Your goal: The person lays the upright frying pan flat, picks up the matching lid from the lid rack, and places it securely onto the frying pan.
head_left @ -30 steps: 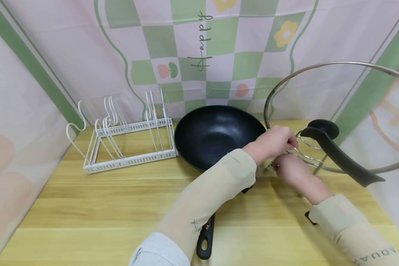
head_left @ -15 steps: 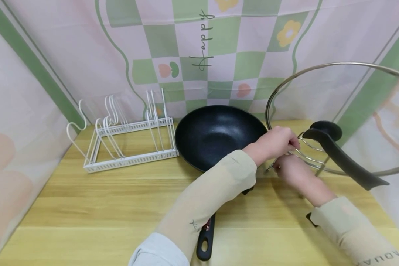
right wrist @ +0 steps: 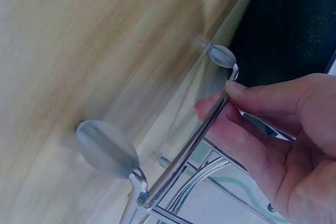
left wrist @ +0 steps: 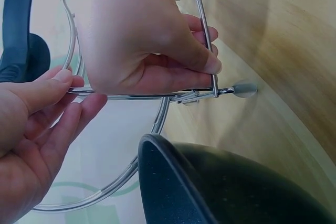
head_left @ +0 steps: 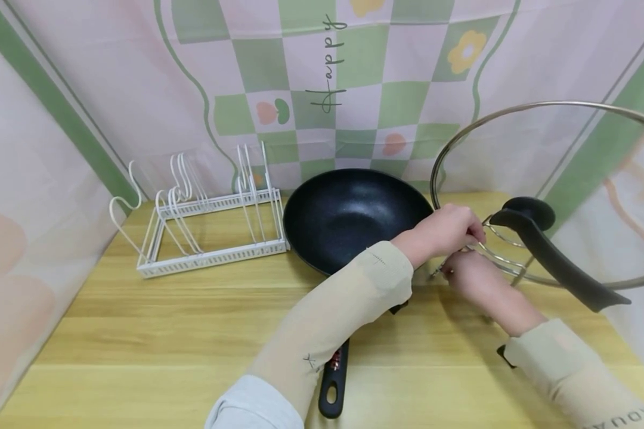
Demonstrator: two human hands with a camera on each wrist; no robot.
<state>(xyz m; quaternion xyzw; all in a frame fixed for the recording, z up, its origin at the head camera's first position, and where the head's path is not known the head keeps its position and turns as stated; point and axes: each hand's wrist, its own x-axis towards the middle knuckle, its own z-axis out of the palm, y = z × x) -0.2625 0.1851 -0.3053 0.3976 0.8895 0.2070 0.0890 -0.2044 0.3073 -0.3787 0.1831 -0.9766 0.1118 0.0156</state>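
Note:
A silver wire stand (head_left: 507,265) on the right of the table carries a large upright glass lid (head_left: 464,128) with a steel rim and a black handle (head_left: 558,262). My left hand (head_left: 445,232) reaches across the wok and pinches a thin rod of the stand, fingertips meeting in the left wrist view. Just below it, my right hand (head_left: 480,280) pinches the stand's lower bar (right wrist: 181,156) between thumb and fingers, close to a clear oval foot (right wrist: 221,56). A second foot (right wrist: 107,148) shows nearer the camera. From the head, my hands hide part of the stand.
A black wok (head_left: 354,214) sits left of the stand, its rim close to my left forearm. Its long handle (head_left: 334,387) points to the front edge, partly under that sleeve. Farther left stands a white wire rack (head_left: 214,259). Printed cloth (head_left: 354,59) hangs behind the wooden table (head_left: 166,339).
In the head view the lid and its handle have edged slightly right, along with a small shift of the whole view. Both hands keep their hold on the stand.

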